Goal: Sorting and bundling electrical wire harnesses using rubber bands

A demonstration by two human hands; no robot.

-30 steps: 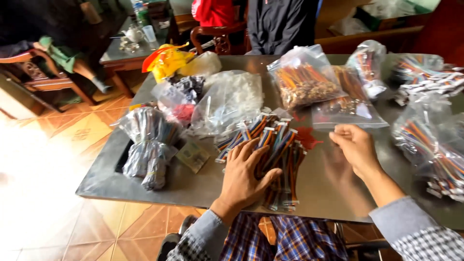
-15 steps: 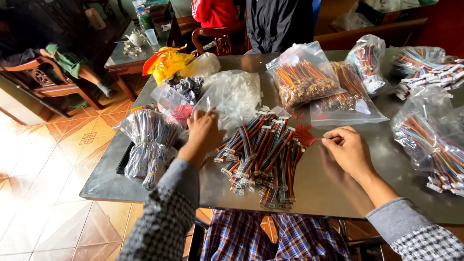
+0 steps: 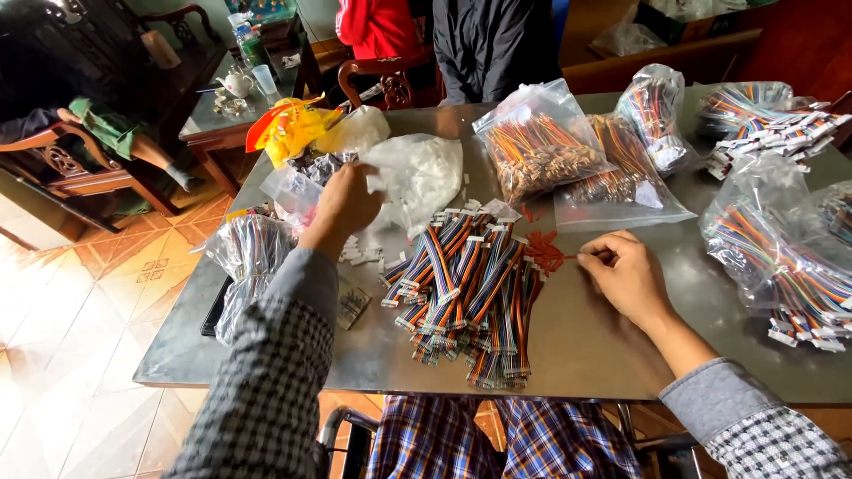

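left hand [image 3: 344,206] out over the far-left part of the surface [image 3: 586,346], fingers curled loosely at the edge of a clear bag of white connector pieces [image 3: 417,177] — touching or pinching the plastic, can't tell which from behind the knuckles. just below it, a scatter of loose white connectors [image 3: 359,255] on the metal.

right hand [image 3: 626,275] resting on the surface, thumb + forefinger pressed together on a thin red wire [image 3: 581,256] leading into a small red wire cluster [image 3: 543,250] — other fingers tucked.

between the hands, a heap of multicolour ribbon cables w/ white plugs [image 3: 466,293], laid roughly fanned, near front edge.

progress, as a judgement: mid-way at best. sizeable heap out of bags and loose, but plenty sealed: bag of orange-brown wires [image 3: 537,142], flat bag beside it [image 3: 621,191], twisted bag behind [image 3: 657,106], big bag of rainbow cables at right [image 3: 772,248], more cables far right [image 3: 768,111]. left side: grey-striped cable bag [image 3: 248,257], yellow-orange bag [image 3: 288,129].

beyond the surface, seated people's torsos, wooden chairs, small tea table.
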